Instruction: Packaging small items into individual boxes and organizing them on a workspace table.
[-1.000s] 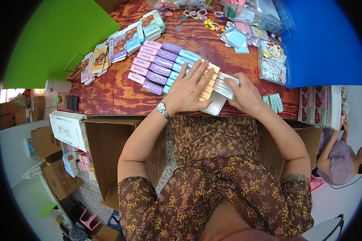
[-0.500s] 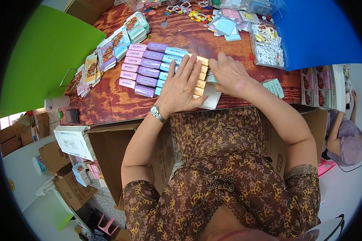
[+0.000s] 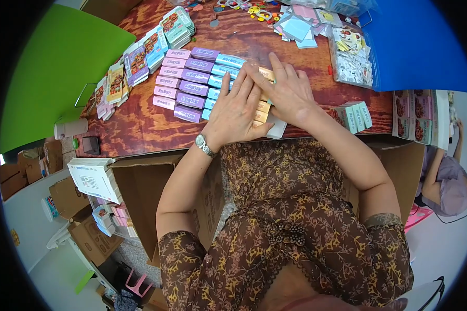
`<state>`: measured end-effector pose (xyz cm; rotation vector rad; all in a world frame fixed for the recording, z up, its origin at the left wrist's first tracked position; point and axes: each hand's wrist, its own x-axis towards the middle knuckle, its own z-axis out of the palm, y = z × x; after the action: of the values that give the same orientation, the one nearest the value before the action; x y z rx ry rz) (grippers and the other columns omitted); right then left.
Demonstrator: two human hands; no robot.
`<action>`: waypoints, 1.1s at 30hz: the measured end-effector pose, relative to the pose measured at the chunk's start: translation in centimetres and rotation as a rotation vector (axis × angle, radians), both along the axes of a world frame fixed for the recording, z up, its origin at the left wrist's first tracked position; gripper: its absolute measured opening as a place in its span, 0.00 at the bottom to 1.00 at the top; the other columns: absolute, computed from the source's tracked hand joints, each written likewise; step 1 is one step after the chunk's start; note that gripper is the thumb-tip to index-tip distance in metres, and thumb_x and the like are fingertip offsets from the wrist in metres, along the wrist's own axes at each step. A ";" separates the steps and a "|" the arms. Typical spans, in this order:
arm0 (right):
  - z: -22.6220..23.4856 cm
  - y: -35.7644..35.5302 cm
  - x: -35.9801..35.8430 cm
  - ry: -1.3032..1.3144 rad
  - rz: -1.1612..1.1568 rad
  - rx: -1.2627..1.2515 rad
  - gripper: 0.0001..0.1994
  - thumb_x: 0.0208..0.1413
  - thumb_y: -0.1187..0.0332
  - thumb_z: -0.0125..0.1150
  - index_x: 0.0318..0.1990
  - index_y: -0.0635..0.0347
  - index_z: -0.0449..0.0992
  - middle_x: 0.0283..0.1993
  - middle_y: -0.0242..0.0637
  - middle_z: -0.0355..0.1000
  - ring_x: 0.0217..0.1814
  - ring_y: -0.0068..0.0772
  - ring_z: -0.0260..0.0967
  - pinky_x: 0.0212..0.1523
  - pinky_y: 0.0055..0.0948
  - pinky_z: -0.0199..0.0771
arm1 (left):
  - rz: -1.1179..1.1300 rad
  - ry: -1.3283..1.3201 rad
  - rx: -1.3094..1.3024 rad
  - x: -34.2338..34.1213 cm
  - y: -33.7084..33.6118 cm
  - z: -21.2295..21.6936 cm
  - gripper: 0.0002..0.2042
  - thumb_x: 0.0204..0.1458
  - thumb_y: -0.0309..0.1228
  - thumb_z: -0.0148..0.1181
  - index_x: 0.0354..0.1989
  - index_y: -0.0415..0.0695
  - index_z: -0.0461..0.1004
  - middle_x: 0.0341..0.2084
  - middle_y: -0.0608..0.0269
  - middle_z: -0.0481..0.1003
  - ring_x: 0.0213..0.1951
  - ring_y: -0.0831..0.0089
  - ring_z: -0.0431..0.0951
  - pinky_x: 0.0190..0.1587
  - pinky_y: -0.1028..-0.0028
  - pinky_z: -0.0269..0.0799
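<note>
Small flat boxes stand packed in columns on the table: pink boxes (image 3: 169, 83), purple boxes (image 3: 194, 88), blue boxes (image 3: 228, 61) and orange boxes (image 3: 260, 117). My left hand (image 3: 237, 110) lies flat with fingers spread over the blue and orange columns. Over the right side of the rows rests my right hand (image 3: 291, 96), its fingers stretched out and some touching the left fingertips. A sliver of a white tray or card (image 3: 278, 129) shows under the right hand's near side. What lies beneath the right palm is hidden.
Pale green boxes (image 3: 355, 117) stand to the right. Stacks of printed cartons (image 3: 154, 47) line the far left. Behind are loose cards (image 3: 297, 28), small trinkets (image 3: 259, 13) and a clear bin of white pieces (image 3: 352, 57). An open cardboard box (image 3: 145, 179) sits below the table edge.
My right hand has shifted from gripping a pale green box at the right end to lying spread over the rows, meeting the left fingers. My left hand stays nearly in place.
</note>
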<state>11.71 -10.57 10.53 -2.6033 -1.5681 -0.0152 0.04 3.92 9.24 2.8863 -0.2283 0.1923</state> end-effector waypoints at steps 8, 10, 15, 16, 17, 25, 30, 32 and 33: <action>1.1 -2.1 2.8 0.208 0.234 0.220 0.53 0.43 0.61 0.73 0.77 0.44 0.48 0.75 0.58 0.50 0.74 0.58 0.54 0.69 0.51 0.58 | 0.017 -0.016 0.033 -0.5 0.2 -0.8 0.47 0.50 0.61 0.55 0.70 0.36 0.57 0.72 0.37 0.50 0.75 0.43 0.46 0.70 0.38 0.42; 2.4 -3.8 4.4 0.388 0.220 0.484 0.39 0.57 0.61 0.64 0.74 0.57 0.54 0.72 0.57 0.57 0.75 0.50 0.56 0.72 0.42 0.56 | 0.014 -0.044 0.032 -0.5 0.0 -0.9 0.46 0.51 0.62 0.54 0.71 0.36 0.57 0.73 0.38 0.50 0.74 0.43 0.46 0.70 0.38 0.42; -1.1 -6.4 4.2 0.866 -0.250 0.652 0.29 0.70 0.57 0.51 0.74 0.57 0.55 0.70 0.49 0.62 0.72 0.41 0.61 0.68 0.36 0.62 | 0.011 -0.004 0.032 -0.2 -0.1 -0.2 0.48 0.51 0.62 0.54 0.71 0.36 0.55 0.72 0.38 0.50 0.74 0.43 0.47 0.70 0.37 0.43; -2.1 -7.0 4.0 0.897 -0.223 0.717 0.30 0.71 0.56 0.50 0.74 0.59 0.55 0.70 0.50 0.62 0.72 0.41 0.60 0.69 0.37 0.61 | 0.009 -0.018 0.044 -0.1 -0.1 -0.2 0.48 0.51 0.62 0.55 0.72 0.37 0.55 0.72 0.39 0.51 0.74 0.43 0.48 0.69 0.38 0.43; -2.2 -6.7 3.1 0.934 -0.188 0.779 0.30 0.71 0.55 0.49 0.74 0.60 0.55 0.70 0.50 0.61 0.73 0.42 0.60 0.69 0.37 0.60 | 0.017 -0.027 0.057 -0.4 0.0 -0.2 0.48 0.51 0.62 0.55 0.73 0.38 0.54 0.72 0.39 0.52 0.74 0.43 0.48 0.69 0.38 0.44; -3.1 -5.6 1.0 0.446 -0.093 0.685 0.35 0.63 0.54 0.58 0.73 0.60 0.56 0.69 0.56 0.59 0.73 0.58 0.56 0.71 0.48 0.57 | -0.018 0.003 0.082 -0.2 0.0 -0.4 0.48 0.51 0.61 0.56 0.74 0.38 0.52 0.73 0.39 0.48 0.74 0.41 0.46 0.69 0.36 0.41; -3.0 -4.5 -1.0 0.409 -0.042 0.557 0.43 0.50 0.56 0.72 0.72 0.57 0.58 0.67 0.54 0.57 0.67 0.61 0.60 0.64 0.50 0.66 | -0.007 0.048 0.082 -0.1 -0.4 0.1 0.49 0.51 0.62 0.55 0.73 0.37 0.52 0.73 0.38 0.48 0.74 0.40 0.45 0.69 0.36 0.40; -3.3 -4.6 -1.0 0.394 -0.027 0.593 0.44 0.49 0.57 0.72 0.73 0.56 0.57 0.67 0.55 0.58 0.67 0.60 0.60 0.64 0.50 0.67 | 0.006 0.068 0.080 -0.3 -0.5 0.3 0.49 0.51 0.62 0.54 0.73 0.36 0.52 0.73 0.36 0.49 0.74 0.40 0.46 0.69 0.36 0.38; -3.5 -4.5 -0.9 0.377 -0.007 0.625 0.45 0.48 0.58 0.73 0.73 0.55 0.57 0.66 0.55 0.58 0.67 0.60 0.60 0.63 0.49 0.68 | 0.008 0.078 0.085 -0.3 -0.5 0.3 0.49 0.51 0.62 0.54 0.73 0.36 0.52 0.73 0.36 0.49 0.74 0.40 0.46 0.69 0.36 0.38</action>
<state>10.78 -15.03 7.03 -1.9849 -1.1802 -0.0123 -0.28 3.47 9.59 2.9726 -0.2158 0.0726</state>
